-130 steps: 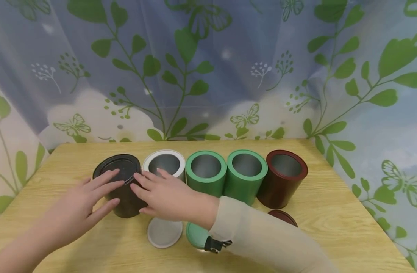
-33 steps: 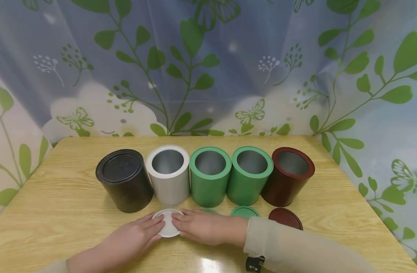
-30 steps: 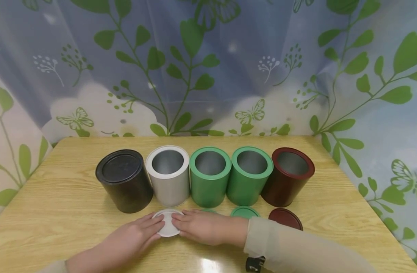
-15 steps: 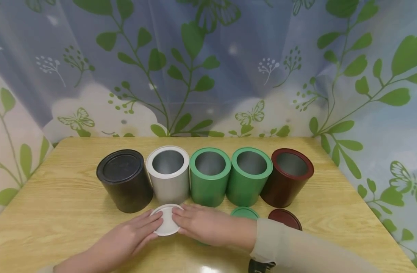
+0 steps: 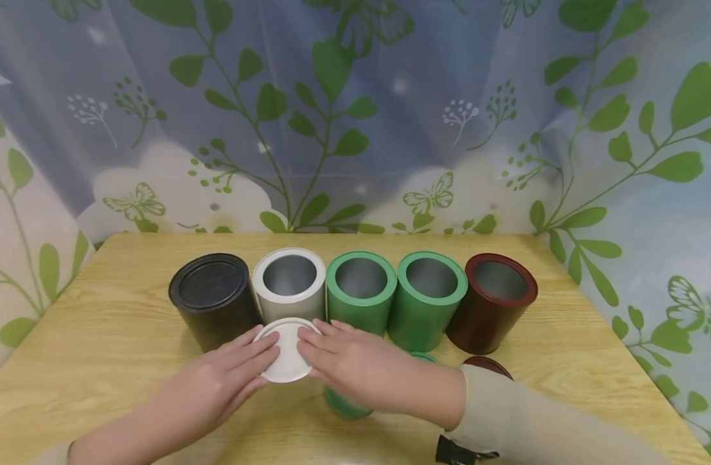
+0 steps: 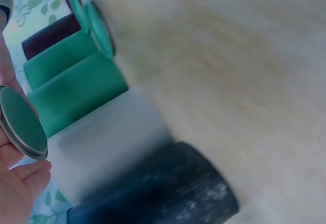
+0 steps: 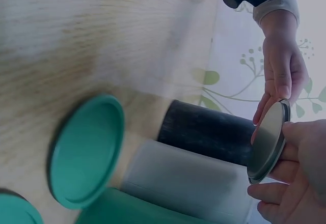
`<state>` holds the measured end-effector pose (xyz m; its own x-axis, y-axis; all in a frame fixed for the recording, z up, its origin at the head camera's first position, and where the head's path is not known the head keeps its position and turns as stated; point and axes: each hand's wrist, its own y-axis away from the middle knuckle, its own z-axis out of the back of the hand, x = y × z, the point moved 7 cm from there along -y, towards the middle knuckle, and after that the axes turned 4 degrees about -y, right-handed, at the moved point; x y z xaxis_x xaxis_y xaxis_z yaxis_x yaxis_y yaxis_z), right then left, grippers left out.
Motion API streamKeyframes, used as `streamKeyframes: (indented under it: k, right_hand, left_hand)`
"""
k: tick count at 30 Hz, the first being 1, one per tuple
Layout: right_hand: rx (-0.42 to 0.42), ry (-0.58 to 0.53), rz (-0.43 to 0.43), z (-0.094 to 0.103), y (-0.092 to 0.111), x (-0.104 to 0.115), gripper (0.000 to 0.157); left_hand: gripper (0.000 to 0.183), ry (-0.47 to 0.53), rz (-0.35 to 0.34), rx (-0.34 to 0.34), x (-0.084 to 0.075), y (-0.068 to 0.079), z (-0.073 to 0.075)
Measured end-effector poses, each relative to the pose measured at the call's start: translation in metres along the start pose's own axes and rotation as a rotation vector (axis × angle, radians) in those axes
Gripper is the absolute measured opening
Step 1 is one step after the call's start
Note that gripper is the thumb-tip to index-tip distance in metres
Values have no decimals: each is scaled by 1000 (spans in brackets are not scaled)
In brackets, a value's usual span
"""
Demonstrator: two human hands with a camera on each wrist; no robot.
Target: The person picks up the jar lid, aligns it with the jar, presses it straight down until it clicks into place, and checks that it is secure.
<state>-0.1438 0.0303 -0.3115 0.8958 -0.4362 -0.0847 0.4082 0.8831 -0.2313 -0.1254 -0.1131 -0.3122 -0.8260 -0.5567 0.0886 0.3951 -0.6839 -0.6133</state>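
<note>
White, the lid [image 5: 288, 354] hangs raised, pinched between the fingers of my left hand [image 5: 223, 376] and right hand [image 5: 350, 358]. I judge one can done: the black can [image 5: 216, 310], left of the fingertips. Uncovered: the white can [image 5: 294, 307] just beyond, the green cans [image 5: 361, 315] and red can [image 5: 487, 323] rightward.

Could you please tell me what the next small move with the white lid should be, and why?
I would probably move the white lid forward over the white can. The left hand and right hand hold its edges, short of that can's open mouth; the colours match, and the black can alongside is covered.
</note>
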Motion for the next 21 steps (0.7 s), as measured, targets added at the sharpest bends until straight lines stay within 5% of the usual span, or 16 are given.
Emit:
streamKeyframes:
  k: [10, 14, 21]
  right_hand:
    - [-121, 45, 16, 23, -9, -9, 40]
    - [-66, 13, -7, 23, -14, -15, 40]
    - [65, -63, -73, 18, -20, -33, 40]
  left_hand:
    - [51, 34, 33, -51, 16, -18, 14]
    - [52, 38, 45, -43, 22, -23, 13]
    - [52, 62, 61, 70, 32, -34, 6]
